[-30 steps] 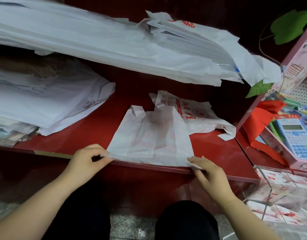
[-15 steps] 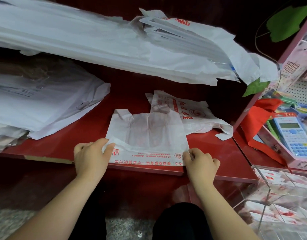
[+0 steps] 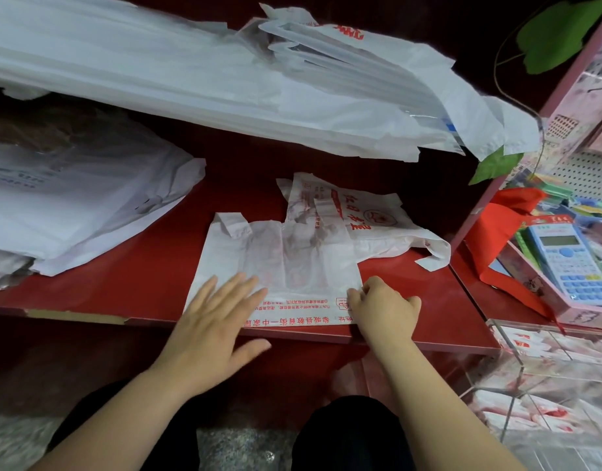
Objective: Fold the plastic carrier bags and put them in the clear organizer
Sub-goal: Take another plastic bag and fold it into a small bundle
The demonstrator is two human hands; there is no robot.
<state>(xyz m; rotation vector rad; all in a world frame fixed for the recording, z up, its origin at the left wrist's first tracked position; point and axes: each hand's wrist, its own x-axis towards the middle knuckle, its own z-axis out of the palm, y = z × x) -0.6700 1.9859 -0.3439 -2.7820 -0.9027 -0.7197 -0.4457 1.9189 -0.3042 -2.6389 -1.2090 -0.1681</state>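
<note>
Pinching the near right corner of the white carrier bag (image 3: 282, 263), your right hand (image 3: 384, 311) has its fingers curled, while your left hand (image 3: 218, 311) lies flat, fingers spread, pressing the near left part onto the red shelf (image 3: 123, 266). The bag lies flat at the shelf's front edge, handles pointing away. It looks thin, nearly weightless and limp, and likely to slide on the glossy surface, so take it by corners and edges and press each crease with a flat palm. The clear organizer (image 3: 547, 385) sits low right.
</note>
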